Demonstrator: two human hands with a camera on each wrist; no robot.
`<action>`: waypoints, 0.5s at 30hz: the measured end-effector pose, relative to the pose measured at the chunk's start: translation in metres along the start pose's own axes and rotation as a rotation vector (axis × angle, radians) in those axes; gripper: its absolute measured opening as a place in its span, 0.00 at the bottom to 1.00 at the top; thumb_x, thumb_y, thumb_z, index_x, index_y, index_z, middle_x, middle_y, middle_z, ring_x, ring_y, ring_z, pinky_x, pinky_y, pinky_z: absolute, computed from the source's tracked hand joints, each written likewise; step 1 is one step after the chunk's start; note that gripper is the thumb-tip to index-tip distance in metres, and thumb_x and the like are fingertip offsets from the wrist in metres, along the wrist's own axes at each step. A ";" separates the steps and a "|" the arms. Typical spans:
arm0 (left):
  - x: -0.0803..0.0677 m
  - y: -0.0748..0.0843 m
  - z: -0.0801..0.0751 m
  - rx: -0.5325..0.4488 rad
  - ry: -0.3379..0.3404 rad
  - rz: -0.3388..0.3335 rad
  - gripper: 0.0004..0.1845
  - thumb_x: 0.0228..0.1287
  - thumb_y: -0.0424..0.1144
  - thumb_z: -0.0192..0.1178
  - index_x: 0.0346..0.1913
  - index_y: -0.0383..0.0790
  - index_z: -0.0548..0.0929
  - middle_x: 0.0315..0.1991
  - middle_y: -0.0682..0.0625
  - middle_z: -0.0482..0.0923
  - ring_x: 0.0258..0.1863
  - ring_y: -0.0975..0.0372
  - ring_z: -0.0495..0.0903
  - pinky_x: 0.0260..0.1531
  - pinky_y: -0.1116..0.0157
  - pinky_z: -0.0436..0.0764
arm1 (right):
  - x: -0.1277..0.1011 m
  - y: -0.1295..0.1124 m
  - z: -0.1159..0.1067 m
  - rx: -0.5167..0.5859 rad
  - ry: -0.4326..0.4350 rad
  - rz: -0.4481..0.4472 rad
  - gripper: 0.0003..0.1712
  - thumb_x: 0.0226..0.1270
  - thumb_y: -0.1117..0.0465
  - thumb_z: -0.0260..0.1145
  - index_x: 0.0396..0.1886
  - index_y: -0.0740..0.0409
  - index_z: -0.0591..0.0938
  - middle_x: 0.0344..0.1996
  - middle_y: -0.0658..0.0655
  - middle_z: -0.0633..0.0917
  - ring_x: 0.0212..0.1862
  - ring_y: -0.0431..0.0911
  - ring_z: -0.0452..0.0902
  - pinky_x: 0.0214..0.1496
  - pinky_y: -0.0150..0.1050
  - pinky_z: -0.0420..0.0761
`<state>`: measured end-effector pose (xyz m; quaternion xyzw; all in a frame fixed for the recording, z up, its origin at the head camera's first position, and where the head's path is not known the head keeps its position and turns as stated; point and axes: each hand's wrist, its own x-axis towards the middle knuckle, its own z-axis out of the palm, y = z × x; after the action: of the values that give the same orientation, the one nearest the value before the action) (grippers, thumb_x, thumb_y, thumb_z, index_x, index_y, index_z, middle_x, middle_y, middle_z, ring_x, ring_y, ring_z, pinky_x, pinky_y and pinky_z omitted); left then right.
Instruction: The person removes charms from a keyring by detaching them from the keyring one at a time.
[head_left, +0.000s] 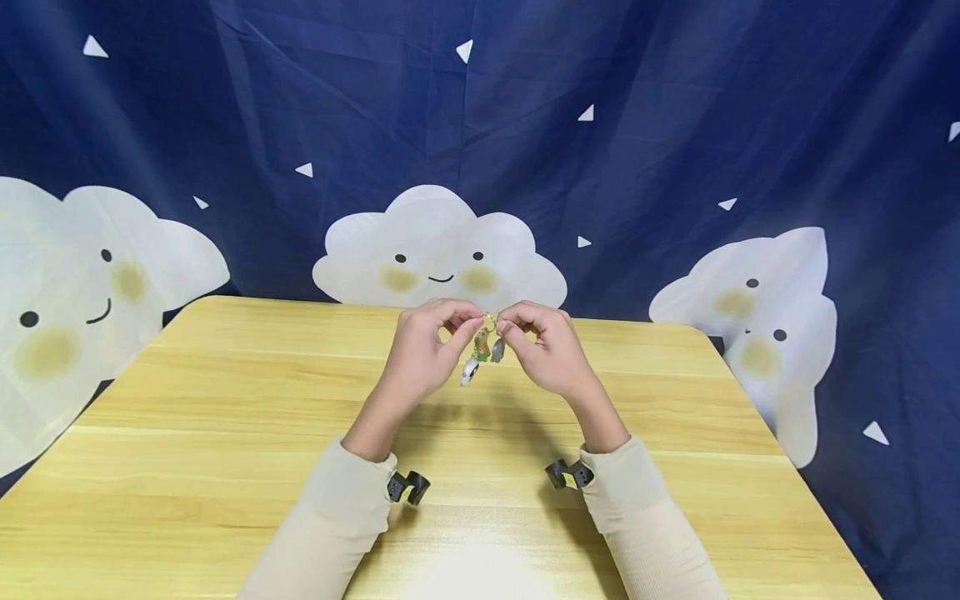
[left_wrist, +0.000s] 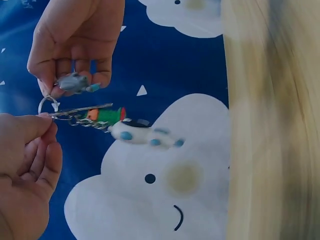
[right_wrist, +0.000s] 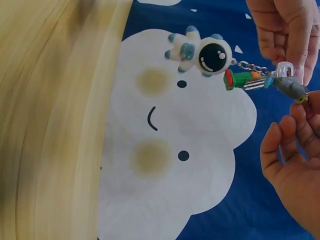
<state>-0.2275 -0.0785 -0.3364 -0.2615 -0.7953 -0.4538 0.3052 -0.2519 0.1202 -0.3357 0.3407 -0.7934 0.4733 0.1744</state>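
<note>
Both hands are raised above the wooden table [head_left: 225, 417], working a small key ring [head_left: 489, 320] between them. My left hand [head_left: 456, 322] pinches the metal ring [left_wrist: 47, 105] with thumb and forefinger. My right hand [head_left: 512, 328] pinches a grey charm [left_wrist: 73, 82] that hangs on the ring. A white astronaut charm [right_wrist: 205, 52] dangles on a short chain, with a green and orange charm [right_wrist: 242, 79] beside it. In the head view the astronaut [head_left: 470, 372] hangs lowest, clear of the table.
A dark blue cloth with white smiling clouds [head_left: 438, 250] hangs behind the table. A black wrist camera mount [head_left: 407, 487] sits on the left cuff, and a second mount [head_left: 570, 475] on the right cuff.
</note>
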 end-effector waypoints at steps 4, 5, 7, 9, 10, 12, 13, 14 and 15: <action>-0.001 0.003 -0.002 0.115 -0.029 0.106 0.03 0.70 0.31 0.66 0.40 0.35 0.89 0.33 0.48 0.87 0.34 0.59 0.81 0.34 0.64 0.81 | 0.000 0.000 0.000 -0.028 -0.002 -0.014 0.09 0.69 0.66 0.62 0.32 0.55 0.86 0.23 0.48 0.81 0.27 0.43 0.73 0.30 0.37 0.74; -0.001 0.004 -0.003 0.149 -0.044 0.126 0.03 0.70 0.30 0.66 0.40 0.35 0.89 0.35 0.47 0.87 0.35 0.58 0.81 0.35 0.64 0.81 | 0.001 0.001 0.000 -0.042 -0.005 -0.018 0.09 0.69 0.66 0.62 0.32 0.55 0.86 0.23 0.48 0.81 0.27 0.43 0.73 0.30 0.37 0.73; -0.001 0.006 -0.004 0.215 -0.082 0.164 0.03 0.70 0.29 0.64 0.40 0.35 0.88 0.37 0.47 0.88 0.38 0.56 0.81 0.37 0.63 0.82 | 0.001 0.001 0.000 -0.078 -0.017 -0.031 0.08 0.69 0.65 0.62 0.31 0.55 0.86 0.24 0.47 0.81 0.28 0.42 0.74 0.29 0.38 0.74; -0.001 0.007 -0.006 0.266 -0.122 0.198 0.03 0.71 0.29 0.63 0.40 0.34 0.87 0.39 0.46 0.88 0.40 0.54 0.81 0.39 0.61 0.82 | 0.000 0.002 0.001 -0.113 -0.035 -0.040 0.09 0.69 0.64 0.61 0.31 0.55 0.86 0.25 0.46 0.82 0.28 0.41 0.75 0.28 0.38 0.74; -0.001 0.007 -0.006 0.282 -0.140 0.208 0.03 0.71 0.29 0.63 0.40 0.34 0.87 0.40 0.46 0.88 0.41 0.54 0.81 0.40 0.61 0.82 | 0.000 0.002 0.001 -0.125 -0.043 -0.046 0.10 0.70 0.64 0.61 0.30 0.54 0.86 0.25 0.46 0.82 0.28 0.41 0.75 0.27 0.39 0.75; -0.001 0.007 -0.006 0.292 -0.165 0.208 0.04 0.72 0.29 0.63 0.39 0.34 0.87 0.40 0.46 0.87 0.41 0.54 0.81 0.41 0.61 0.82 | 0.000 0.003 0.002 -0.137 -0.052 -0.053 0.10 0.70 0.63 0.60 0.30 0.54 0.85 0.26 0.45 0.82 0.28 0.40 0.76 0.27 0.39 0.75; -0.001 0.007 -0.005 0.289 -0.169 0.199 0.04 0.72 0.29 0.63 0.39 0.35 0.87 0.40 0.46 0.87 0.41 0.54 0.81 0.41 0.61 0.82 | -0.001 0.003 0.002 -0.138 -0.054 -0.053 0.11 0.70 0.63 0.60 0.30 0.53 0.85 0.26 0.45 0.83 0.28 0.40 0.76 0.27 0.39 0.75; -0.001 0.007 -0.005 0.278 -0.167 0.180 0.03 0.71 0.29 0.63 0.40 0.35 0.87 0.39 0.47 0.87 0.41 0.55 0.80 0.41 0.62 0.82 | -0.001 0.003 0.002 -0.135 -0.051 -0.054 0.11 0.70 0.63 0.60 0.30 0.53 0.86 0.25 0.45 0.83 0.28 0.40 0.76 0.27 0.38 0.75; -0.001 0.006 -0.004 0.262 -0.160 0.158 0.03 0.71 0.30 0.64 0.40 0.35 0.87 0.39 0.47 0.87 0.40 0.56 0.80 0.41 0.62 0.82 | 0.000 0.002 0.002 -0.128 -0.046 -0.056 0.10 0.70 0.64 0.60 0.30 0.53 0.86 0.25 0.44 0.83 0.28 0.40 0.76 0.27 0.38 0.76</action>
<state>-0.2212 -0.0798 -0.3320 -0.3162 -0.8465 -0.2985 0.3072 -0.2532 0.1196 -0.3384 0.3616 -0.8160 0.4085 0.1911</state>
